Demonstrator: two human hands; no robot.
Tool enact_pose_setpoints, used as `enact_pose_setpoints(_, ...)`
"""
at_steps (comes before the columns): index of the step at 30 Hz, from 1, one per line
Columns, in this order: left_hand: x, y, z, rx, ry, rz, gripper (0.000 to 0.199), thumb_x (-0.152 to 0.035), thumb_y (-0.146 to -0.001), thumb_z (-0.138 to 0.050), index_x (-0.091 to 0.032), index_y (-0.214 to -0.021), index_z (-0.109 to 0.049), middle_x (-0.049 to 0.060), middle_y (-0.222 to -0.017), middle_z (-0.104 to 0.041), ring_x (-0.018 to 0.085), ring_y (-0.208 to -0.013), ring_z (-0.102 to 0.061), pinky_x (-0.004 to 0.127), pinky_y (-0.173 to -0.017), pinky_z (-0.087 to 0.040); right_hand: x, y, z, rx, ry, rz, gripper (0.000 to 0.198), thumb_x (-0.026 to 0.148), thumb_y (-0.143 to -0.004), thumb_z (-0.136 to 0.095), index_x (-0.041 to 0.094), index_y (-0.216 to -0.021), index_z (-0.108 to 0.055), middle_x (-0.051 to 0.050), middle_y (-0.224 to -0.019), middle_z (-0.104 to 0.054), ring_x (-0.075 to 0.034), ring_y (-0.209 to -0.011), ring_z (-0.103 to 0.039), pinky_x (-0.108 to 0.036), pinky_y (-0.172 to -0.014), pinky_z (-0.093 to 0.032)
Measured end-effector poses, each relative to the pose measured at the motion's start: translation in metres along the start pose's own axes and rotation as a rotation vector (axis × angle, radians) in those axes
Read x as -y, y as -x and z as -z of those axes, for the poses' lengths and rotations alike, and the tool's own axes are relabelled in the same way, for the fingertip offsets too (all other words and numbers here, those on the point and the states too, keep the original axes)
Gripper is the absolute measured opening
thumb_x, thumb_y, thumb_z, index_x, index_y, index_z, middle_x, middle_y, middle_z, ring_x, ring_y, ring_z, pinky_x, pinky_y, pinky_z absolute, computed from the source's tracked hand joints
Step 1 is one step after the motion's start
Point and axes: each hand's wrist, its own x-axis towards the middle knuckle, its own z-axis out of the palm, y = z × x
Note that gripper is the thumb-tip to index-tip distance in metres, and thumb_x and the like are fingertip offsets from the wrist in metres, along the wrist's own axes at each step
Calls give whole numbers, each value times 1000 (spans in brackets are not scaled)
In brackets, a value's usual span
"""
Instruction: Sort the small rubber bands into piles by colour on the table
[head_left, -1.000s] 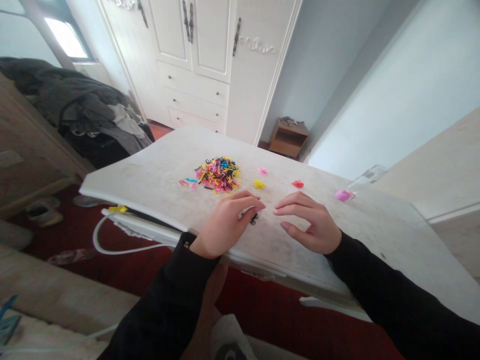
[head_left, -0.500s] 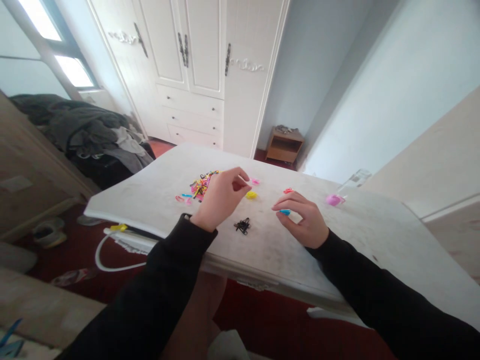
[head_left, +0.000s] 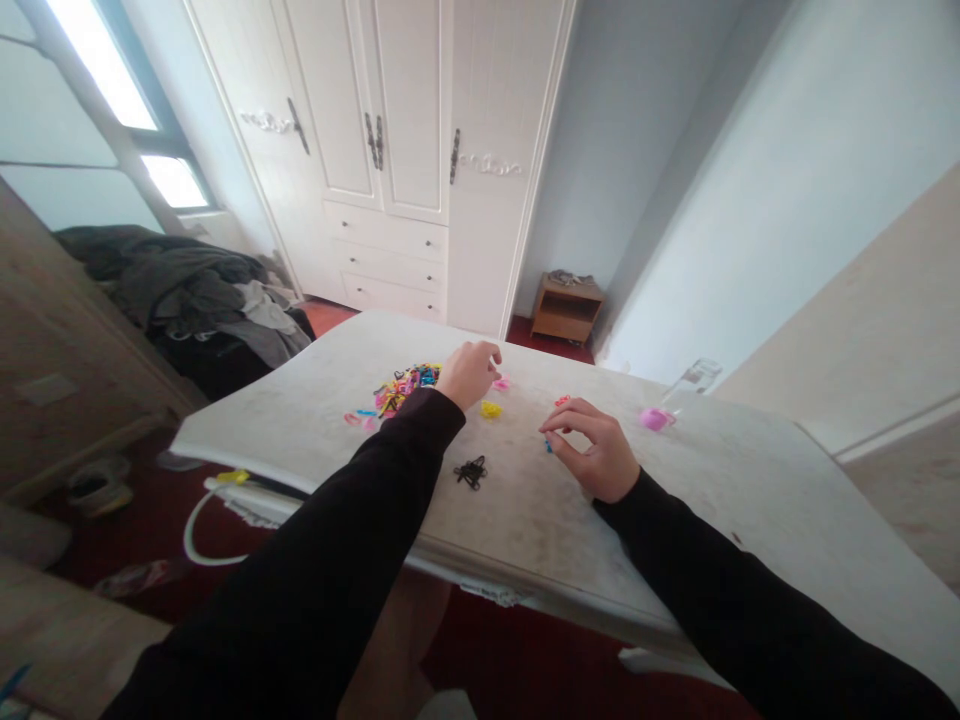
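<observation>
Over the table's far middle, my left hand [head_left: 471, 373] has its curled fingers slightly apart beside a small pink pile [head_left: 501, 383]. I see nothing between them. My right hand [head_left: 598, 455] is pinched, thumb against fingers, above a small blue pile [head_left: 549, 447] that it partly hides. Whatever is in the pinch is too small to make out. A large mixed heap of small coloured bands [head_left: 405, 388] lies left of my left hand. Between the hands sit a yellow pile [head_left: 491, 410] and, nearer me, a black pile [head_left: 471, 472]. Red bands [head_left: 562, 400] show behind my right hand.
On the white table [head_left: 675, 520], a pink-purple object [head_left: 656, 419] and a clear glass container [head_left: 699, 376] stand at the right. Loose bands [head_left: 360, 418] lie by the heap. A wardrobe [head_left: 390, 240], clothes pile [head_left: 187, 290] and small wooden cabinet [head_left: 566, 310] are beyond.
My left hand has moved away from me, and its finger and thumb have parted. My right thumb and fingers have closed together over the blue pile. The view has tilted up slightly.
</observation>
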Motion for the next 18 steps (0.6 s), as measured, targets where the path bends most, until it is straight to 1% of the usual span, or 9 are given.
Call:
enact_pose_setpoints(3,4,7,17,-53,12,17,9,-15,-82,-75,-19,-91,-75,5,-82,-79,20,-79,-73,32,-77,-53,0,0,0,11,5,-4,14,15,-89,-64,23,-82,-72,-3,-85,-74,-20,-81,-70,-41,-83,-56)
enact_pose_setpoints(6,12,20,45,-166,-3,48,4,-20,-84,-72,-20,-86,-75,4,-78,-77,20,-73,-71,33,-76,-53,0,1,0,22,7,-6,14,16,-90,-64,23,-81,-72,-4,-85,-73,-20,-80,-69,-42,-84,-55)
enact_pose_setpoints(9,28,38,70,-289,-23,119,7,-19,-81,-68,-20,-80,-74,4,-74,-76,20,-69,-69,33,-73,-52,0,2,-1,29,11,-9,14,17,-91,-64,22,-80,-72,-4,-83,-73,-20,-79,-68,-43,-86,-55)
enact_pose_setpoints(11,44,52,81,-330,-35,127,8,-18,-80,-66,-19,-79,-73,4,-75,-76,20,-70,-68,32,-74,-52,-1,2,-1,37,10,-15,14,18,-91,-64,22,-81,-72,-4,-83,-73,-20,-78,-68,-42,-84,-54)
enact_pose_setpoints(13,62,64,85,-344,-46,103,9,-19,-80,-64,-19,-79,-73,4,-77,-76,20,-72,-69,32,-77,-53,-4,2,-2,39,5,-28,14,18,-90,-64,22,-81,-73,-4,-83,-73,-20,-78,-68,-42,-84,-54)
enact_pose_setpoints(15,77,74,84,-346,-44,84,10,-20,-81,-63,-19,-82,-73,4,-79,-77,20,-75,-70,33,-80,-54,-7,2,-3,36,0,-53,13,19,-89,-65,22,-80,-74,-4,-83,-74,-20,-79,-68,-41,-83,-55)
enact_pose_setpoints(18,90,83,79,-328,-45,78,10,-20,-81,-63,-19,-83,-73,5,-82,-77,21,-80,-70,34,-84,-55,-9,1,-4,31,-2,-86,12,20,-88,-66,23,-79,-74,-4,-83,-74,-21,-79,-68,-42,-85,-56)
